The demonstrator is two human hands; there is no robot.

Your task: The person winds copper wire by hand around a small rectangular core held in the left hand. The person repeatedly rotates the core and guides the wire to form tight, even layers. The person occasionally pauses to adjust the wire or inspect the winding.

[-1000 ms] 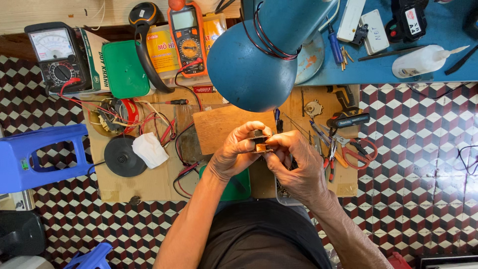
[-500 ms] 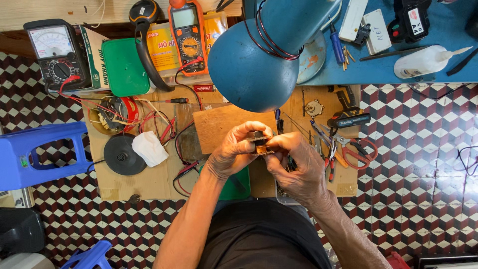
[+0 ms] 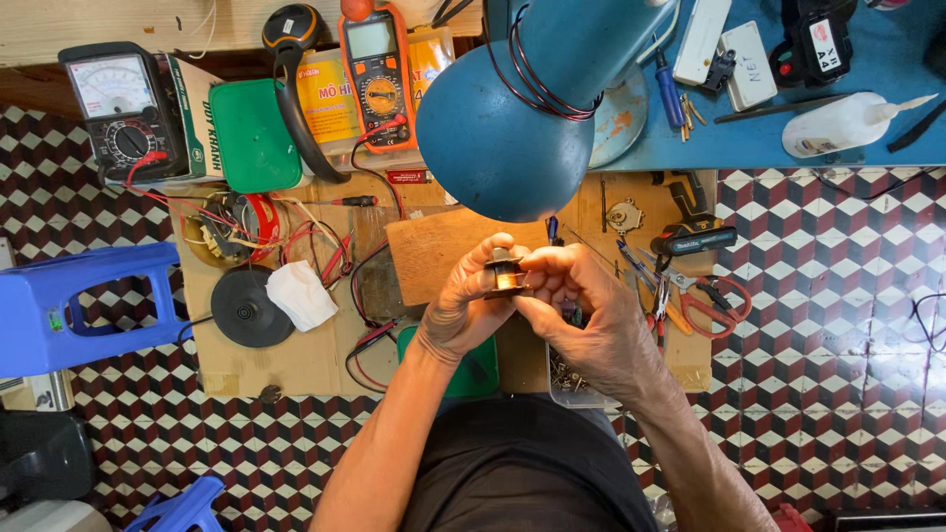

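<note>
Between both hands (image 3: 537,305), small coil (image 3: 506,277)

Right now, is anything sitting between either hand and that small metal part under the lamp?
Nothing visible does. The left hand and the right hand both already grip the small metal part directly, fingers closed around it. The blue lamp shade hangs beyond it and the wooden board lies below; neither comes between.

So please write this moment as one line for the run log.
left hand: holds small metal part | right hand: pinches same part | above: blue lamp shade | under: wooden board
</note>
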